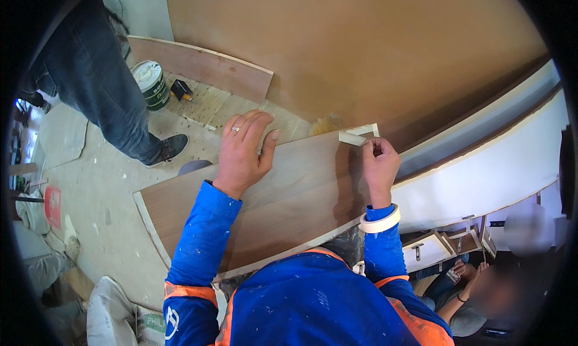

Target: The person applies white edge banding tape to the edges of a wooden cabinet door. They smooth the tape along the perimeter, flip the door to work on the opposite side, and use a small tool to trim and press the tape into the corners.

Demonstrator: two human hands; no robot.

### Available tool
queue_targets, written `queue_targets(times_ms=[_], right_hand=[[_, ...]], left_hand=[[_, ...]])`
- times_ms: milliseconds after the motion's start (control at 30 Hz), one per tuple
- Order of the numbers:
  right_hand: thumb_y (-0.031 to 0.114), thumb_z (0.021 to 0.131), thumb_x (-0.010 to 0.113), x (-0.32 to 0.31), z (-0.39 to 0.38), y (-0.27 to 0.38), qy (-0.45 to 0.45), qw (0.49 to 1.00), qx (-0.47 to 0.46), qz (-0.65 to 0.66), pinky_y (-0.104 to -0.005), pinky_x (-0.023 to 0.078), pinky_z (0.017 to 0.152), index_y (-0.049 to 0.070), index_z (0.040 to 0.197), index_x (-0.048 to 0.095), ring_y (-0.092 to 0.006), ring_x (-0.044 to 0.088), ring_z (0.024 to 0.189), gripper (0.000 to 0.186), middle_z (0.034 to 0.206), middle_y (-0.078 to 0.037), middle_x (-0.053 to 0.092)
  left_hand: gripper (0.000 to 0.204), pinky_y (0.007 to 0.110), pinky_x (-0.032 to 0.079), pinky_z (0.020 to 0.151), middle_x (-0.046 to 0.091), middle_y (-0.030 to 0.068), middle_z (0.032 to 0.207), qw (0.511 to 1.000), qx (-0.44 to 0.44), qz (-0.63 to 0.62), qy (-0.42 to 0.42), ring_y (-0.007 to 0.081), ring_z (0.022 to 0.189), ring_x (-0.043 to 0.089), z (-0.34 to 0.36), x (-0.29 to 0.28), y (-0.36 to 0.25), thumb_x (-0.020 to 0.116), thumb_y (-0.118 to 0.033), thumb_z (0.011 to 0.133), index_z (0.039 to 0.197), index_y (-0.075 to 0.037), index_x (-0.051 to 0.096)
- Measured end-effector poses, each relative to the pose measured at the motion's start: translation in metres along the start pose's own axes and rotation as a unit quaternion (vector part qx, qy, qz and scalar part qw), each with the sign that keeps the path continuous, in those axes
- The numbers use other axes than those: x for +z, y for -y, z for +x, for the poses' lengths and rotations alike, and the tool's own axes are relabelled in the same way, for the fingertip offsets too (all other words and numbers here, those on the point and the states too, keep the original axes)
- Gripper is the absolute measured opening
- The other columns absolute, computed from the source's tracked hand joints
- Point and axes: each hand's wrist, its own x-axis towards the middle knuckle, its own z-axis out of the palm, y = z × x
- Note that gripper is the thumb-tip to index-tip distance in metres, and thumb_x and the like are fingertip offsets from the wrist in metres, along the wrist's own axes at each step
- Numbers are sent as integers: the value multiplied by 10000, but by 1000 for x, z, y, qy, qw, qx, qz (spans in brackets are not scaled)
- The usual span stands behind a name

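Note:
A brown wood-grain board (289,189) with pale tape along its edges lies across in front of me, over my lap. My right hand (380,165) is closed in a pinch on a short strip of masking tape (352,138) near the board's far right corner. A roll of masking tape (380,220) hangs round my right wrist like a bracelet. My left hand (244,150), with a ring on one finger, is over the board's far edge, fingers stretched and thumb apart, holding nothing. Whether its palm touches the board I cannot tell.
A person's leg (102,75) stands at the far left by a paint bucket (150,84) and a small black box (180,90). Another board (205,69) leans at the back. Curved white panels (481,159) rise at right; a seated person's hands (472,277) show below. Sacks (111,313) lie lower left.

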Motion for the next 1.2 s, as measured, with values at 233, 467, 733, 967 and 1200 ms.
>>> queue_targets(times_ms=[233,467,733,967,1200], right_hand=[[138,920,745,-22,16,-10,-30,999,-5,-38,-369,568,683,-28,926,764,-241,717,676,167,781,-170,747],[130,904,745,-42,35,-23,-62,994,-57,-71,-401,577,696,-25,900,757,-323,747,735,155,832,-197,755],[126,901,747,-68,42,-25,-112,988,-53,-88,-384,579,703,-21,931,766,-301,742,727,151,825,-186,755],[104,885,749,-89,22,-19,-130,990,16,-44,-361,573,693,-9,950,777,-268,733,707,133,822,-177,753],[119,907,748,-111,13,-20,-155,987,45,-24,-315,552,667,-31,965,775,-166,682,661,163,778,-130,746]], left_hand=[[301,488,479,1034,720,177,1202,1000,0,6,6,383,1167,657,-1,-1,2,733,-73,910,1201,-19,676],[293,485,481,1042,727,187,1214,1000,-13,26,12,393,1158,665,-1,-3,-1,722,-56,911,1200,-18,691],[295,482,476,1039,731,173,1196,999,2,48,12,368,1160,675,-1,-1,0,726,-57,914,1204,-16,689],[281,482,466,1055,734,172,1211,997,-1,72,24,350,1182,679,-4,1,1,724,-78,933,1205,-16,692],[285,484,458,1070,734,168,1212,997,-10,68,31,357,1195,677,-4,-2,-2,715,-73,934,1211,-13,686]])
